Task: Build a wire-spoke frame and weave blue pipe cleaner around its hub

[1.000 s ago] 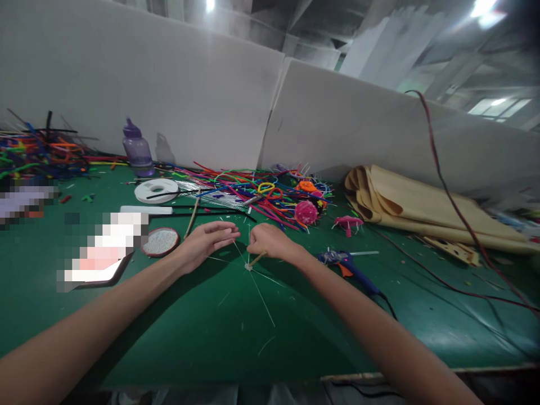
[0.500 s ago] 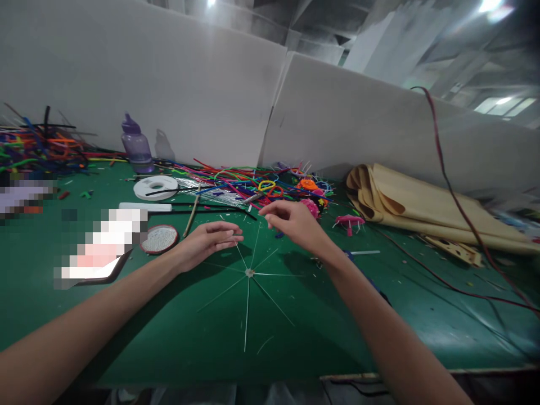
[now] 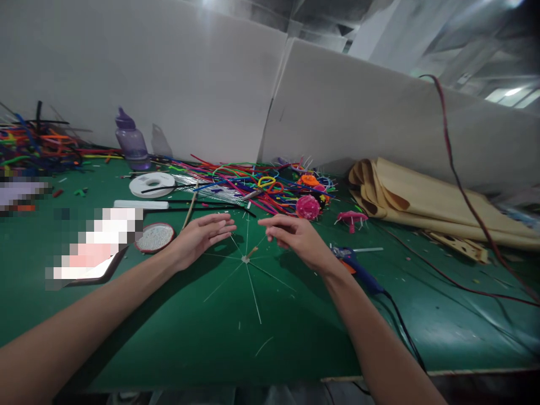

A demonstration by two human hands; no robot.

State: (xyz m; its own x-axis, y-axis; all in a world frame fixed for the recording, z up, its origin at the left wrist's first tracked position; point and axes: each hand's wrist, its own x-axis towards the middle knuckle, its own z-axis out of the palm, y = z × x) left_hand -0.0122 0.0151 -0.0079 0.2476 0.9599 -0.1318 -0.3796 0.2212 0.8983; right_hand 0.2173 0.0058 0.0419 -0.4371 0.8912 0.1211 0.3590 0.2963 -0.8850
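A thin, clear spoked frame (image 3: pixel 246 259) rests over the green table between my hands, its several fine spokes fanning out from a small hub. A short tan stick (image 3: pixel 252 252) leans from the hub. My left hand (image 3: pixel 206 235) is open at the upper left, fingers stretched and palm facing inward. One spoke reaches its fingertips; whether they touch it I cannot tell. My right hand (image 3: pixel 293 232) hovers at the upper right with its index finger extended and the others loosely bent. Another spoke passes near its thumb, and no grip on it shows.
Behind lie colourful pipe cleaners (image 3: pixel 236 180), a white spool (image 3: pixel 152 184) and a pink fuzzy flower (image 3: pixel 307 207). Left are a dish of white beads (image 3: pixel 154 238) and a purple bottle (image 3: pixel 131 140). A blue glue gun (image 3: pixel 363 275) with a cord and rolled brown paper (image 3: pixel 413 194) are right.
The spoked frame has turned and its hub's stick shows more clearly. My right hand has moved down slightly and its index finger has straightened. My left hand's fingers are straighter.
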